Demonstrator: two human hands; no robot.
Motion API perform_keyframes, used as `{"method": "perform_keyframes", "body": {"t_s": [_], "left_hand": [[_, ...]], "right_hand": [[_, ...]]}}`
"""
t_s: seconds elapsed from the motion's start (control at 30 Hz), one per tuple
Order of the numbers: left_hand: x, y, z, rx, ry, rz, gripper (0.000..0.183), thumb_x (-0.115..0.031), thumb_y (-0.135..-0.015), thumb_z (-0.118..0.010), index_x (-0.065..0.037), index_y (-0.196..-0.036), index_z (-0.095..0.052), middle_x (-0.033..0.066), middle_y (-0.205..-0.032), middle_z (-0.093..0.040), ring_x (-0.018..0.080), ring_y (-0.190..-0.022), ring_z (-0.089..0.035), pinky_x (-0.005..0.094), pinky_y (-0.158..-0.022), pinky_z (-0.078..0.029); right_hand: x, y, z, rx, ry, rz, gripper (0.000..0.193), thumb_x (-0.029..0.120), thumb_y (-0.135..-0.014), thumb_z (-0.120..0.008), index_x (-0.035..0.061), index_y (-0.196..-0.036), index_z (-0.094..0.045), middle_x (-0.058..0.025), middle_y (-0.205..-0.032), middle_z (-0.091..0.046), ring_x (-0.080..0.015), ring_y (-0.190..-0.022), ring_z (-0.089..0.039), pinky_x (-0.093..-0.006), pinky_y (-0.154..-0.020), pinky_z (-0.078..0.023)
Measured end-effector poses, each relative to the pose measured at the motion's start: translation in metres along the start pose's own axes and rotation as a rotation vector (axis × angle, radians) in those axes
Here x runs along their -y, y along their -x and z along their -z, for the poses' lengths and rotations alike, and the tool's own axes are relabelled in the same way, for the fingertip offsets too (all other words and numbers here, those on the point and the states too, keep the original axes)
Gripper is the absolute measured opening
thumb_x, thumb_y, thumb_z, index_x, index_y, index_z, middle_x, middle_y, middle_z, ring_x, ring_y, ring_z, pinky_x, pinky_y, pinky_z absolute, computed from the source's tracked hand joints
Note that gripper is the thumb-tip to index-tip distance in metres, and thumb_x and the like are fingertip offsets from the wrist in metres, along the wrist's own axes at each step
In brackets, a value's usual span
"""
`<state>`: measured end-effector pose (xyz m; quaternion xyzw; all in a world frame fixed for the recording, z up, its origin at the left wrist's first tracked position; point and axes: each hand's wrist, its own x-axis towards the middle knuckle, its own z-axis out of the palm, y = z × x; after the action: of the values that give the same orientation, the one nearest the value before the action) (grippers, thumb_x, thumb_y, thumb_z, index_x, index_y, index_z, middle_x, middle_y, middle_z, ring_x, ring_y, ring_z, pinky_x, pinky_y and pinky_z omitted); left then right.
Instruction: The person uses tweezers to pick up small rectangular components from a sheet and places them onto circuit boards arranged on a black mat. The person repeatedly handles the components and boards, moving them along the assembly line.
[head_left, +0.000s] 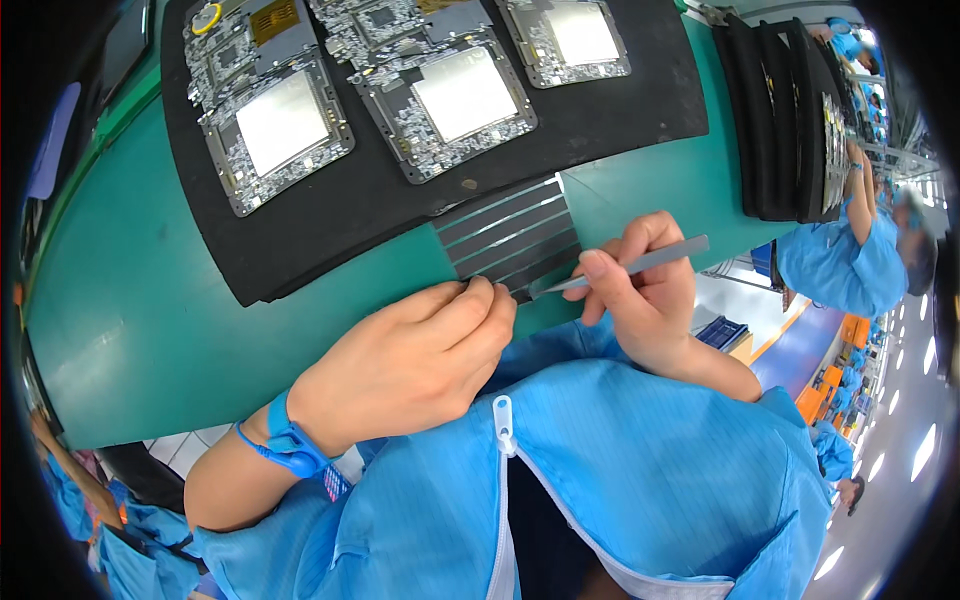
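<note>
A sheet of dark strips (510, 232) with pale lines between them lies on the green mat, against the front edge of the black foam pad. My left hand (425, 350) is closed, its fingertips pressed on the sheet's near left corner. Between the thumb and fingers of my right hand (645, 290) is a pair of grey metal tweezers (655, 258). Their tips point left and meet the sheet's near edge, close to my left fingertips. What the tips grip, if anything, is too small to make out. A blue wrist strap (290, 445) circles my left wrist.
Three circuit boards with silver shields, one of them a board (280, 125) at the left, lie on the black foam pad (620, 120). Several black foam trays (775, 120) stand stacked at the right. A co-worker in blue (845, 265) is beyond them. The green mat (120, 330) extends left.
</note>
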<state>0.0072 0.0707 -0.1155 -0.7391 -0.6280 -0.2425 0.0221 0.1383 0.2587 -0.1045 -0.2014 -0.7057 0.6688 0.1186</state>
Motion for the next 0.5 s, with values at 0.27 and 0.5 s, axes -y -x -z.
{"method": "perform_keyframes", "body": {"t_s": [0.27,0.5], "left_hand": [[0.003,0.010,0.015,-0.078,0.024,0.003,0.020,-0.007,-0.073,-0.065,0.005,-0.089,-0.066,0.0126,-0.102,-0.062,0.0249,-0.095,-0.060,0.0314,-0.079,-0.051],[0.065,0.034,0.086,-0.373,-0.273,0.418,0.030,-0.001,-0.063,-0.073,0.000,-0.092,-0.066,0.0137,-0.100,-0.063,0.0322,-0.091,-0.061,0.0378,-0.073,-0.051]], "right_hand": [[0.043,-0.041,-0.018,-0.007,-0.227,0.219,0.022,0.002,-0.092,-0.054,0.0063,-0.093,-0.033,-0.0129,-0.067,-0.061,-0.0099,-0.046,-0.058,-0.0180,-0.036,-0.042],[0.073,-0.124,-0.103,-0.028,-0.313,0.155,0.018,0.015,-0.093,-0.058,0.0093,-0.089,-0.042,-0.0132,-0.065,-0.064,-0.0081,-0.040,-0.052,-0.0163,-0.034,-0.036]]}}
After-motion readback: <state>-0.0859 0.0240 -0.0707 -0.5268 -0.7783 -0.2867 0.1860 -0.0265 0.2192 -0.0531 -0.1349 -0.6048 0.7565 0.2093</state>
